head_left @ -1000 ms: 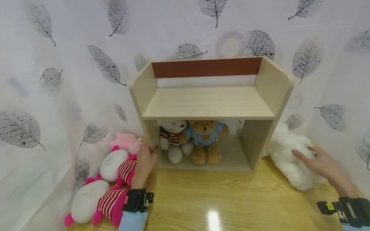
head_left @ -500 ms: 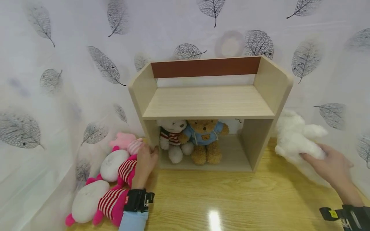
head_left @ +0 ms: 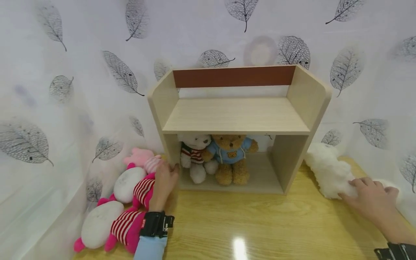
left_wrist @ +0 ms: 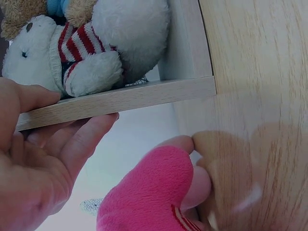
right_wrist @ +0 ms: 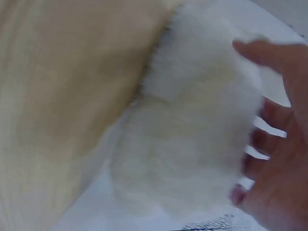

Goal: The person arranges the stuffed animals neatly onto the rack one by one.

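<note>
In the head view my left hand point(head_left: 164, 182) grips the left side panel of a pale wooden shelf point(head_left: 235, 115). The left wrist view shows the thumb inside that panel point(left_wrist: 130, 97) and the fingers on its outer face. To the shelf's right, a fluffy white plush toy point(head_left: 331, 171) lies on the wooden table point(head_left: 211, 227). My right hand point(head_left: 373, 198) is at the toy's near end, fingers spread and loose. In the blurred right wrist view the fingertips meet the edge of its fur point(right_wrist: 187, 130). The toy's face is hidden.
A white plush bear in a striped sweater point(head_left: 195, 157) and a brown teddy bear in a blue hoodie point(head_left: 231, 159) sit in the lower compartment. Pink-and-white striped plush toys point(head_left: 104, 224) lie left of the shelf. A leaf-patterned curtain point(head_left: 97, 36) hangs behind.
My right hand lifted and tilted the white plush toy, and it is now down low again beside the shelf. The hand's grasp has loosened. My left hand stays on the panel.
</note>
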Demonstrator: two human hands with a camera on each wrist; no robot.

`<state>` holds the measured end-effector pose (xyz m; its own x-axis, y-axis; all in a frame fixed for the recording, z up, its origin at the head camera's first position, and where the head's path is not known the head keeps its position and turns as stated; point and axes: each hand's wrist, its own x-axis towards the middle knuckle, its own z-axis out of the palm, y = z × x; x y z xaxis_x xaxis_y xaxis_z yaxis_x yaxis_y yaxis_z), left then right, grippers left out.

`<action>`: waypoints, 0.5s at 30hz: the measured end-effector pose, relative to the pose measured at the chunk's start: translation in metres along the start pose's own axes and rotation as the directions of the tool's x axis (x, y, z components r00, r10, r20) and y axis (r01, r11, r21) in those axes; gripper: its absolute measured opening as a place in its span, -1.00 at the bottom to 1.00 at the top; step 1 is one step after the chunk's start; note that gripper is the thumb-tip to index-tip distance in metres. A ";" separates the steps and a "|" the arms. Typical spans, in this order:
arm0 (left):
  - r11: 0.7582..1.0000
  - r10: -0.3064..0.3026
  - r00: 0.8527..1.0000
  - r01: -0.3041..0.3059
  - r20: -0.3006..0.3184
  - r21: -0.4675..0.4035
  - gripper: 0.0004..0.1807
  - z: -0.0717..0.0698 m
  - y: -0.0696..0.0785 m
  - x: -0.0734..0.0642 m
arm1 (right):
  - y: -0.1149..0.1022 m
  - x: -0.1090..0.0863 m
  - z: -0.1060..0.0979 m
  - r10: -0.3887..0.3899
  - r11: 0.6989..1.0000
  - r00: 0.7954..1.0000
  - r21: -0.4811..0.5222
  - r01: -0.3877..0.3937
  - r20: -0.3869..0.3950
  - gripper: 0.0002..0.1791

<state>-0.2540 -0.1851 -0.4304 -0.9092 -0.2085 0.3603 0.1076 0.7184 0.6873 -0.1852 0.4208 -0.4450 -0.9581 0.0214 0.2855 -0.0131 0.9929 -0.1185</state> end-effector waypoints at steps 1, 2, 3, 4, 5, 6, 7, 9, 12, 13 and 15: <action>1.000 0.002 1.000 -0.002 -0.001 0.004 -0.51 0.000 0.000 0.000 | 0.001 0.000 -0.004 0.022 1.000 0.998 0.010 -0.023 0.062 -0.39; 1.000 0.013 1.000 -0.013 -0.005 0.005 -0.51 0.000 0.000 0.000 | 0.003 0.000 -0.008 0.028 0.999 0.994 0.031 -0.032 0.108 -0.38; 1.000 0.023 1.000 -0.023 -0.008 0.009 -0.51 0.000 0.000 -0.001 | 0.004 0.000 -0.011 0.020 0.998 0.991 0.054 -0.027 0.129 -0.36; 0.999 0.035 0.999 -0.035 -0.011 0.008 -0.51 -0.001 0.001 -0.001 | 0.006 0.000 -0.013 0.008 0.996 0.990 0.086 -0.020 0.143 -0.33; 0.999 0.049 0.999 -0.049 -0.015 0.014 -0.51 -0.001 0.001 -0.002 | 0.007 -0.001 -0.014 0.007 0.993 0.987 0.114 -0.025 0.159 -0.31; 0.998 0.061 0.998 -0.060 -0.018 0.017 -0.53 -0.001 0.002 -0.002 | 0.009 -0.002 -0.013 0.000 0.988 0.988 0.151 -0.024 0.155 -0.28; 0.997 0.072 0.997 -0.071 -0.020 0.021 -0.53 -0.001 0.002 -0.002 | 0.010 -0.003 -0.011 0.001 0.983 0.991 0.181 -0.026 0.136 -0.22; 0.996 0.082 0.996 -0.081 -0.021 0.025 -0.53 -0.002 0.003 -0.003 | 0.012 -0.004 -0.005 0.005 0.971 0.995 0.237 -0.030 0.104 -0.02; 0.996 0.084 0.996 -0.084 -0.020 0.022 -0.52 -0.001 0.003 -0.002 | 0.016 -0.004 0.005 -0.010 0.966 0.999 0.258 -0.002 0.046 0.27; 0.996 0.086 0.996 -0.085 -0.023 0.024 -0.52 0.000 0.003 -0.002 | 0.017 -0.004 0.007 -0.004 0.972 0.999 0.234 -0.007 0.044 0.33; 0.996 0.085 0.996 -0.084 -0.028 0.025 -0.54 0.001 0.002 -0.002 | 0.017 -0.003 0.010 0.040 0.974 0.997 0.218 -0.054 0.067 0.36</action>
<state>-0.2520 -0.1828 -0.4305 -0.8852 -0.1651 0.4348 0.1737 0.7498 0.6384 -0.1858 0.4366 -0.4576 -0.9749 0.0531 0.2160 -0.0237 0.9408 -0.3382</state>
